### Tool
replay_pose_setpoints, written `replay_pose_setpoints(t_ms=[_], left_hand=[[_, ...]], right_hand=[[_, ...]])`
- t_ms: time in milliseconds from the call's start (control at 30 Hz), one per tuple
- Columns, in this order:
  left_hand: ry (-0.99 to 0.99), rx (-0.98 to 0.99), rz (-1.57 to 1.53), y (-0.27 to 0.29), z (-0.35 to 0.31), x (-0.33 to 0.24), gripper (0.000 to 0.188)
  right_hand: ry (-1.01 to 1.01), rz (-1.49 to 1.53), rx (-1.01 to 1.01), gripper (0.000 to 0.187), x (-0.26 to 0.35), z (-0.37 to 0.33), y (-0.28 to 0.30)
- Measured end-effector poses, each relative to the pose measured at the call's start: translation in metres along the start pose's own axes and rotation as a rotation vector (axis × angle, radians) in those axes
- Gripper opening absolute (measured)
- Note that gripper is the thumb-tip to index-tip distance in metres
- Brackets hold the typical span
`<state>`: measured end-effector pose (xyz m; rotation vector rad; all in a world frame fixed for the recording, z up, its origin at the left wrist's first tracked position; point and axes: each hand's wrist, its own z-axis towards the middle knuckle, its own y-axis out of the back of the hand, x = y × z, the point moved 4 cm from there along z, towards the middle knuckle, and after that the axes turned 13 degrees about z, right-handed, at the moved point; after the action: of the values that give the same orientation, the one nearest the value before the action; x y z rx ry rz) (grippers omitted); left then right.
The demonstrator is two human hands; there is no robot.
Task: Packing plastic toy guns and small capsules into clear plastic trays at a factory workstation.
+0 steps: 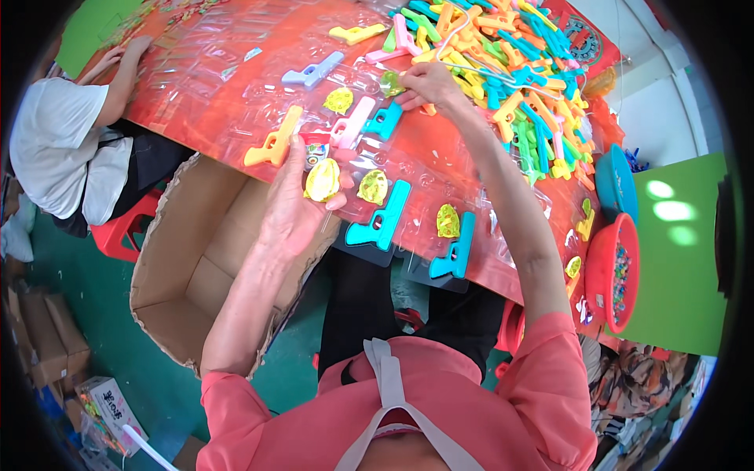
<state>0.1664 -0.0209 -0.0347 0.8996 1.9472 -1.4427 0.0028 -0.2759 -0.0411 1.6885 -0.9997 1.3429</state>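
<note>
My left hand is palm up with its fingers curled round a yellow see-through plastic piece. A small round colourful printed piece shows beside its fingertips. Farther right, my right hand reaches over the table, fingertips closed on a yellow-green see-through piece. Just below these fingers lies a teal toy gun. Near the left hand are an orange toy gun and a pink one. Clear plastic blister trays lie beneath; more yellow see-through pieces sit among them.
A large heap of colourful toy guns covers the back right. A blue basin and a red basin of small bits stand at right. An open cardboard box is below the table's edge. A co-worker sits far left.
</note>
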Motion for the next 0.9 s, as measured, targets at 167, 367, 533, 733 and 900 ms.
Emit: replay_pose_setpoints(t_ms=[167, 367, 533, 733, 900], left_hand=[[-0.012, 0.006, 0.023, 0.012, 0.006, 0.001, 0.047], [-0.005, 0.009, -0.010, 0.007, 0.017, -0.009, 0.043], [-0.175, -0.070, 0.272, 0.002, 0.033, -0.034, 0.032], [-0.542, -0.177, 0.713, 0.007, 0.066, -0.051, 0.034], [-0.368, -0.139, 0.530, 0.028, 0.076, -0.068, 0.039]], right_hand=[[0.145, -0.482, 0.038, 0.024, 0.001, 0.003, -0.011], [0.415, -0.446, 0.039, 0.030, 0.029, 0.000, -0.002], [0.210, -0.162, 0.278, 0.041, 0.078, -0.056, -0.074], [0.231, -0.084, 0.470, 0.028, 0.064, -0.041, -0.102], [0.237, -0.089, 0.354, 0.033, 0.068, 0.028, -0.080]])
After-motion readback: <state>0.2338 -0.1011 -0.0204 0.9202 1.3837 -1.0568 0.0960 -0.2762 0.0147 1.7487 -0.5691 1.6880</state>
